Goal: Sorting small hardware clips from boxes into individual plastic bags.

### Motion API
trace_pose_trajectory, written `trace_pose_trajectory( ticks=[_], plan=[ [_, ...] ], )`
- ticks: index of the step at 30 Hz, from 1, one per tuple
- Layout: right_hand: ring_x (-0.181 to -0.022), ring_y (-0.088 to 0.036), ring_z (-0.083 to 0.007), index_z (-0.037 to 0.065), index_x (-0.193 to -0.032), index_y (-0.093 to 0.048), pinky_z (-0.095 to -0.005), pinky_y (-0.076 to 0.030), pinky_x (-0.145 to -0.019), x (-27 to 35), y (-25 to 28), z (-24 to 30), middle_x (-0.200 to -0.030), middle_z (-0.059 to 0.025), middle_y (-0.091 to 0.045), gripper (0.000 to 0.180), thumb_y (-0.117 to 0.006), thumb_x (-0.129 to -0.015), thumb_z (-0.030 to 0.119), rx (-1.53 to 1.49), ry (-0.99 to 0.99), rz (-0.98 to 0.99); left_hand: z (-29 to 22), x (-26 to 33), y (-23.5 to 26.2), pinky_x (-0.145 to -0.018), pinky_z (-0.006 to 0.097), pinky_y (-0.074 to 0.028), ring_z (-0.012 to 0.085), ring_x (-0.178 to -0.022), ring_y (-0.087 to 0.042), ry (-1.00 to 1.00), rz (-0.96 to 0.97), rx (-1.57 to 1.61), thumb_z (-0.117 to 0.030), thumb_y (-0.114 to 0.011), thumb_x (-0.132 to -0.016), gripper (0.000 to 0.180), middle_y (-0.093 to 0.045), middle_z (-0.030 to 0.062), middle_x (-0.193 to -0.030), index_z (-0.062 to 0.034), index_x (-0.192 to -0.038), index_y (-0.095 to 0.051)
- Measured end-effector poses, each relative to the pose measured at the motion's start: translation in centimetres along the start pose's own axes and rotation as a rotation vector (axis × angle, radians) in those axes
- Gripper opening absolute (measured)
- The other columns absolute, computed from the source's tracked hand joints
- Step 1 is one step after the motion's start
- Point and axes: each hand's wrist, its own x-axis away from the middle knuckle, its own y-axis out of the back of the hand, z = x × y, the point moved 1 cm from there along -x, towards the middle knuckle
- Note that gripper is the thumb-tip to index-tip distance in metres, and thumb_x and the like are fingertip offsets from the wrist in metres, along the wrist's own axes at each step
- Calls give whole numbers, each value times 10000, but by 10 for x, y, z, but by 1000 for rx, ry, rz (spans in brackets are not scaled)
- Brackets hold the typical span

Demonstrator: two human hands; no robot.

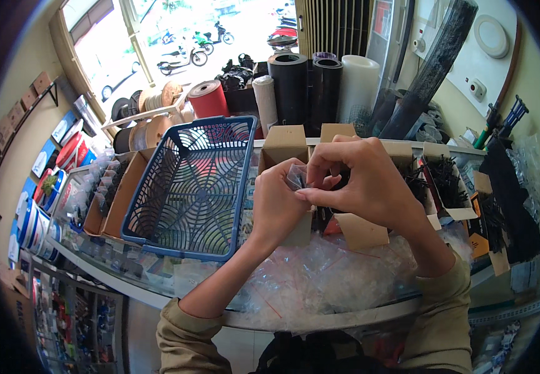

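Note:
A small clear plastic bag (296, 176) is held up over the cardboard boxes, pinched in my left hand (273, 202). My right hand (369, 177) meets it from the right, its thumb and curled fingers closed at the bag's edge, close to my left thumb. Whether anything lies inside the bag is hard to tell. Below my wrists, a heap of clear plastic bags (320, 274) with red closure lines spreads over the glass counter. Just behind my hands stand open cardboard boxes (284, 137), partly covered by them.
An empty blue plastic basket (204, 252) tilts at the left, beside a box of small packets (111, 193). Boxes of dark thin pieces (447, 181) stand at the right. Behind are a red roll (208, 100), black rolls (287, 90) and a slanted dark roll (429, 71).

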Motion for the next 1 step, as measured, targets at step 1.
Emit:
trace_pose_trajectory(
  ticks=[1],
  plan=[
    [-695, -639, -195, 24, -754, -644, -282, -537, -659, 0, 0, 0, -764, -119, -645, 205, -777, -678, 159, 2, -16, 5, 2, 0, 0, -634, 217, -501, 72, -712, -614, 2, -1, 4, -73, -717, -741, 164, -677, 63, -788, 8, -868, -654]
  ],
)
